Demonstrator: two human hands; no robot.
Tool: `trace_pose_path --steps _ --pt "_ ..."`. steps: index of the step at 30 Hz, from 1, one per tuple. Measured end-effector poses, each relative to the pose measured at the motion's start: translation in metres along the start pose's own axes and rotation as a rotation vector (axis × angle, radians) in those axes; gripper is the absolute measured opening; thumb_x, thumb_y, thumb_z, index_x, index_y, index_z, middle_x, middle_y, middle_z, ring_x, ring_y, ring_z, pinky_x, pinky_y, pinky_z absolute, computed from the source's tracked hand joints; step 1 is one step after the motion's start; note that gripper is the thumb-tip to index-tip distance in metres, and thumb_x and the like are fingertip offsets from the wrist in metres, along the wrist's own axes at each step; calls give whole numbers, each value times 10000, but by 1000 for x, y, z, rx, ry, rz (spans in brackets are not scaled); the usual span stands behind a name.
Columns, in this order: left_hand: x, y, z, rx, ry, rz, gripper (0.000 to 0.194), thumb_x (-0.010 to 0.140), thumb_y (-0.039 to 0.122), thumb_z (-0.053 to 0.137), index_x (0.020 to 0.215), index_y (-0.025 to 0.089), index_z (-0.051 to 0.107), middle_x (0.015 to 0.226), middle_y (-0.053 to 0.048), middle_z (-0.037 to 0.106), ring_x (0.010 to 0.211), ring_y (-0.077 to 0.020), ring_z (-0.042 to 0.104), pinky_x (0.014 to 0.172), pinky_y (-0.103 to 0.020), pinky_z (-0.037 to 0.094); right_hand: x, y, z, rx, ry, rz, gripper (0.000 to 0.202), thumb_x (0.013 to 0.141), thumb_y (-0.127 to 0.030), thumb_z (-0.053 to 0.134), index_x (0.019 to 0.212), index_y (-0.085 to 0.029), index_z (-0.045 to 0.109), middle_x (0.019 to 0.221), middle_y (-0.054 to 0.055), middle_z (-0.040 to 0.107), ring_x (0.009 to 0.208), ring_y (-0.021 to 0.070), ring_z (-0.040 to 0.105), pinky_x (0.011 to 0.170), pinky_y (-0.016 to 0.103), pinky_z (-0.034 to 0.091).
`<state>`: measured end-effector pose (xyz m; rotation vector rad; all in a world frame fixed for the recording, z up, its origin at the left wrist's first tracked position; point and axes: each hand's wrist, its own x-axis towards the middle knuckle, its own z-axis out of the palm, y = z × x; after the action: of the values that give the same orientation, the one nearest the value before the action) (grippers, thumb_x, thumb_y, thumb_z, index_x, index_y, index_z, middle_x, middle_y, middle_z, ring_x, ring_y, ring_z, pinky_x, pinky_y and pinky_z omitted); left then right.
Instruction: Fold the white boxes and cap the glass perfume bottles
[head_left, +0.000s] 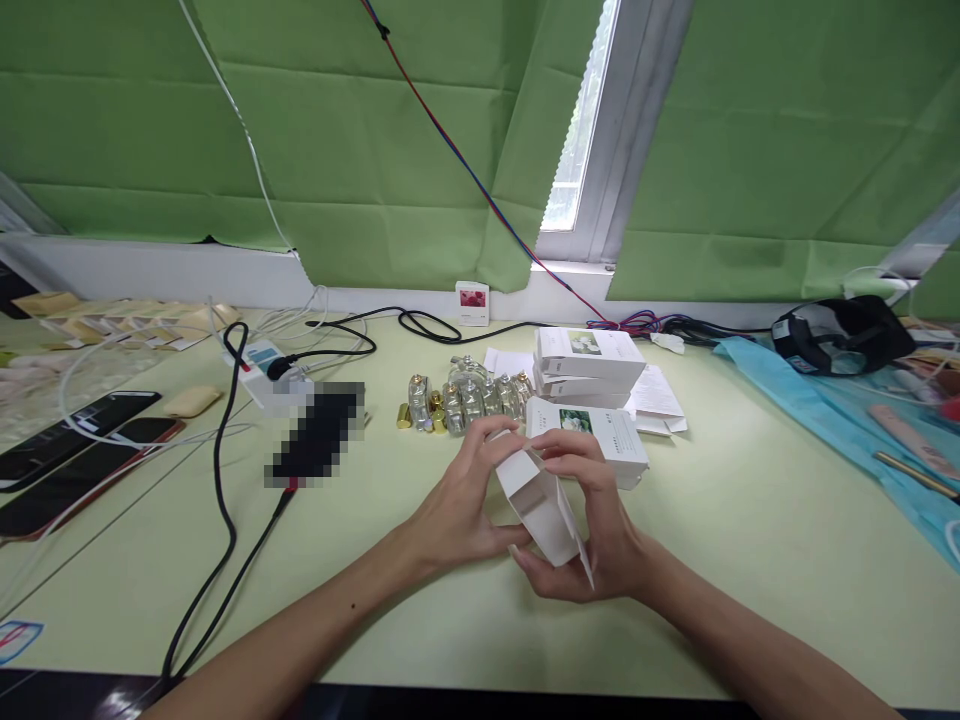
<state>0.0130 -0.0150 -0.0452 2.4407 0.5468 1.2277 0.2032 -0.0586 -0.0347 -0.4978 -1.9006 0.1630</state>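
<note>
A small white box (541, 508) is tilted above the table, its near end open and a flap sticking out on the right. My left hand (466, 500) grips its left side, fingers over the top and thumb below. Around the right side and flap are the fingers of my right hand (600, 520). Just behind the hands lies a white box with a flower picture (611, 440). Behind that, more white boxes (589, 362) are stacked. Several glass bottles (480, 398) with gold-coloured parts stand left of the boxes.
A power strip (262, 375) and black cables (219, 470) are on the left, near two phones (82, 470) and a blurred-out dark object (319, 435). Printed papers (658, 400) lie behind the boxes. On the right are a blue cloth (810, 410) and a black headset (840, 335).
</note>
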Motion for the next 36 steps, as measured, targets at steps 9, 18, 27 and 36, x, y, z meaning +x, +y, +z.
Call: trace_pose_path --steps 9,18,27,36 --pt "3 4 -1 -21 -21 -42 863 719 238 822 1459 329 387 1331 -134 420 1276 -333 497 965 -498 557 -1 2 2 18 16 -16 870 696 -168 787 1436 -224 331 1284 157 494 1222 337 532 975 546 537" --pt "2 5 -1 -41 -45 -63 905 668 146 821 1455 327 413 1324 -131 467 1297 -358 504 1003 -529 535 -3 3 2 -39 30 -13 961 674 -225 824 1479 -253 300 1273 150 516 1180 346 555 946 563 545" --pt "2 5 1 -89 -77 -102 878 677 144 824 1443 319 433 1344 -123 457 1302 -335 502 1025 -511 533 1 1 -1 -88 -7 -20 912 723 -254 772 1512 -203 316 1296 166 483 1204 355 517 962 564 511" --pt "2 5 1 -91 -68 -89 853 689 169 830 1437 303 443 1376 -131 478 1338 -343 487 1070 -532 505 2 3 -1 -88 -23 -52 866 761 -265 743 1513 -170 323 1308 164 521 1213 344 527 1013 551 460"
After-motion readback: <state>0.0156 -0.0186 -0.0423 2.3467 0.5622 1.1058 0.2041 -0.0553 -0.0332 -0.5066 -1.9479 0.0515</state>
